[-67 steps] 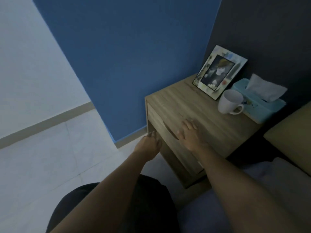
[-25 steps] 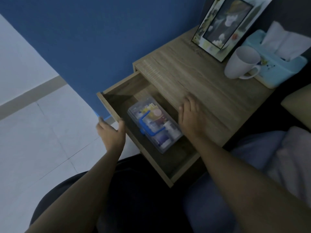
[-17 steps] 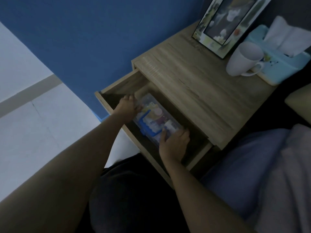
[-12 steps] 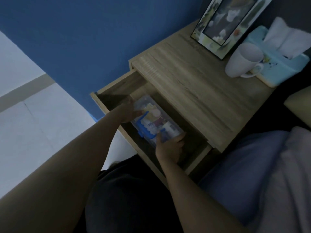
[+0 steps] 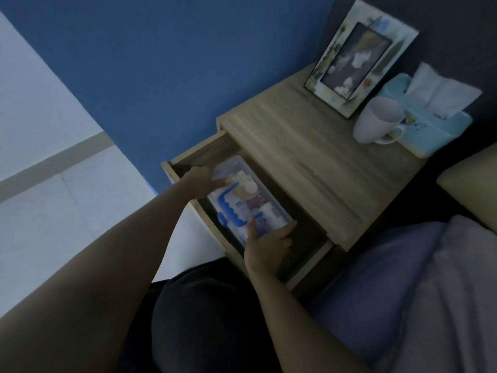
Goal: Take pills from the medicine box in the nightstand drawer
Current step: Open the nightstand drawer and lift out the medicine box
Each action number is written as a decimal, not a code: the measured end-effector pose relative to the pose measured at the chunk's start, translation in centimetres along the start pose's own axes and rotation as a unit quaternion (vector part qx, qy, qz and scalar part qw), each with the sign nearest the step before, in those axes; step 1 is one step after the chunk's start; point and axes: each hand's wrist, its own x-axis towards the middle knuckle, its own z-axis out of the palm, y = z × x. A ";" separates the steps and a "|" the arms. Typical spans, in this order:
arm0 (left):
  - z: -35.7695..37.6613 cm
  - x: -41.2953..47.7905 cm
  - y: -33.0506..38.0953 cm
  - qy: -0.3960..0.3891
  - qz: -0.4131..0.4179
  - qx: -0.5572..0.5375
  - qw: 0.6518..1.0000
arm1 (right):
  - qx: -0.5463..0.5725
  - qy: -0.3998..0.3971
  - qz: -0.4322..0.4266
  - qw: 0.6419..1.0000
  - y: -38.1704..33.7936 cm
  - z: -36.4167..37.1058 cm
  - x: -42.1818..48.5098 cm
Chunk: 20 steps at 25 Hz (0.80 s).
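Seen from the head camera, a light wooden nightstand (image 5: 309, 157) stands against a blue wall (image 5: 188, 63), with its wooden drawer (image 5: 204, 154) pulled out toward the person. Inside the drawer lies a clear plastic medicine box (image 5: 250, 200) with a blue handle (image 5: 228, 214) on its lid; small packets and bottles show dimly through the lid, but the dim light leaves them too blurred to tell apart.

The left hand (image 5: 200, 181) reaches into the far end of the drawer and is closed on the far short end of the medicine box, its fingers (image 5: 220, 183) laid over the lid edge. The right hand (image 5: 266, 244) grips the near short end, its thumb (image 5: 252, 227) pressed on the lid and the other fingers curled around the side. The box is held between the two hands, tilted slightly against the drawer's line; whether it rests on the drawer floor or is lifted off it cannot be told.

On the nightstand top, at the back, a decorated picture frame (image 5: 360, 57) leans upright. Just beside it stands a white ceramic mug (image 5: 376, 122), touching or nearly touching a pale blue tissue box (image 5: 430, 130) with a white tissue (image 5: 441, 90) sticking out. A bed with greyish bedding (image 5: 430, 292) and a beige pillow (image 5: 473, 184) lies at the right, and a pale tiled floor (image 5: 67, 211) at the left.
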 end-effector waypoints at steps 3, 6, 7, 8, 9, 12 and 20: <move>-2.4 -2.8 0.9 0.025 -0.017 0.019 0.999 | 0.013 0.007 -0.030 0.999 -1.5 -2.0 -2.2; -5.7 -5.0 2.5 0.073 -0.017 0.005 0.997 | 0.032 0.013 -0.081 0.996 -3.5 -4.1 -3.3; -6.9 -5.5 3.2 0.095 -0.018 -0.002 0.995 | 0.043 0.013 -0.098 0.994 -4.3 -4.8 -3.2; -7.9 -5.8 3.9 0.116 -0.019 -0.007 0.993 | 0.050 0.015 -0.117 0.992 -5.2 -5.5 -2.9; -8.9 -5.8 4.5 0.131 -0.022 -0.011 0.991 | 0.048 0.023 -0.139 0.989 -6.2 -6.1 -2.3; -11.0 -5.2 6.4 0.162 -0.041 -0.039 0.985 | 0.042 0.030 -0.200 0.978 -9.1 -8.2 0.9; -8.8 0.5 9.7 0.169 -0.031 -0.177 0.969 | 0.054 -0.041 -0.232 0.970 -13.3 -12.2 14.3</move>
